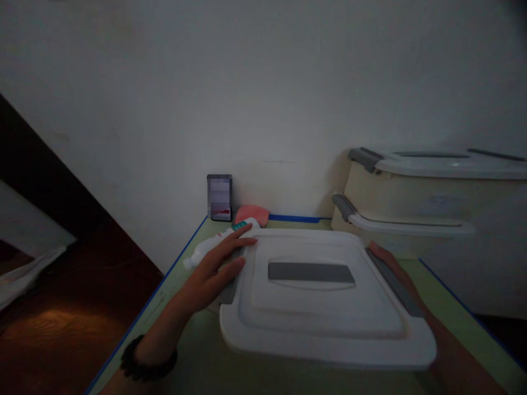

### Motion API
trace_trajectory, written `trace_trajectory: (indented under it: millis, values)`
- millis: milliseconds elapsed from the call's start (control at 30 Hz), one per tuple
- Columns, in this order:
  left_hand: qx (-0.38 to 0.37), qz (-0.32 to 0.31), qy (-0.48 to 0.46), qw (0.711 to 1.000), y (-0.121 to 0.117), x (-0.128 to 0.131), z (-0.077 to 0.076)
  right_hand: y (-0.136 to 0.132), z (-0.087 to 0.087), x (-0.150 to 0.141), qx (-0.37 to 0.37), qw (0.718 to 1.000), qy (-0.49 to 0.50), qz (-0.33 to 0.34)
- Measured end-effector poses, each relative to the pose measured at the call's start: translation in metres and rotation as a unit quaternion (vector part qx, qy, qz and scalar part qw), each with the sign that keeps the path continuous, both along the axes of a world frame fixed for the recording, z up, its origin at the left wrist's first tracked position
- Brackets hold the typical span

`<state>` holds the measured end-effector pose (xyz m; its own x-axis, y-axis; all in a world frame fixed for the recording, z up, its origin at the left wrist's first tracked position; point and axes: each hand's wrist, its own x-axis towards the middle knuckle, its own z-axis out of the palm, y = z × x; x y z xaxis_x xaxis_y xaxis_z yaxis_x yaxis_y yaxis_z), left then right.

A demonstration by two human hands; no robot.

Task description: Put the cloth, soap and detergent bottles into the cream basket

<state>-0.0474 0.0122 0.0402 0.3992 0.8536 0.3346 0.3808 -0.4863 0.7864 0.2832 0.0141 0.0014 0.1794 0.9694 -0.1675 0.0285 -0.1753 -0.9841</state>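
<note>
In front of me is a white storage box with a flat lid (329,318), a grey handle strip (310,272) set in its top. My left hand (218,263) grips the box's left edge at the grey latch (229,291), thumb and fingers reaching over the lid's rim. A black beaded bracelet (148,359) circles that wrist. On the opposite edge my right hand (395,269) holds the side by the other grey latch (393,282); the lid hides most of its fingers. The box's body is mostly hidden under the lid.
A white bottle (209,247) lies behind my left hand. Beyond it are a pink cloth (252,214) and a phone (219,197) leaning on the wall. Two stacked lidded boxes (411,192) stand at the back right. Blue tape edges the green table (160,312).
</note>
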Motion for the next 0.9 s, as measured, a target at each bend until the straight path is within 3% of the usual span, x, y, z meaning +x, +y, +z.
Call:
trace_trajectory:
  millis: [67, 133, 200, 267, 367, 500, 700, 900]
  values:
    - [-0.001, 0.007, -0.012, 1.0, 0.002, 0.0, -0.001, 0.003, 0.003, 0.002, -0.082, 0.994, 0.069, -0.031]
    - [0.003, 0.021, -0.027, 0.999, 0.002, 0.0, -0.001, 0.003, 0.007, 0.004, -0.115, 0.988, 0.081, -0.059]
    - [0.016, 0.046, -0.042, 0.998, 0.002, 0.0, -0.002, 0.0, 0.013, 0.005, -0.082, 0.995, 0.02, -0.055]
    - [0.028, 0.069, -0.056, 0.996, 0.002, 0.001, -0.002, -0.004, 0.02, 0.008, -0.001, 0.997, -0.068, -0.026]
    - [0.027, 0.073, -0.07, 0.994, 0.002, 0.003, -0.002, -0.011, 0.029, 0.011, 0.087, 0.985, -0.145, 0.031]
    - [0.012, 0.058, -0.072, 0.996, 0.003, 0.004, -0.002, -0.016, 0.03, 0.007, 0.066, 0.99, -0.104, 0.066]
    - [-0.048, -0.028, -0.085, 0.995, 0.003, -0.002, -0.004, -0.01, 0.021, 0.002, 0.04, 0.997, -0.05, 0.04]
    - [-0.07, -0.031, -0.098, 0.992, 0.002, -0.002, -0.007, -0.003, 0.016, 0.0, 0.036, 0.999, -0.006, 0.04]
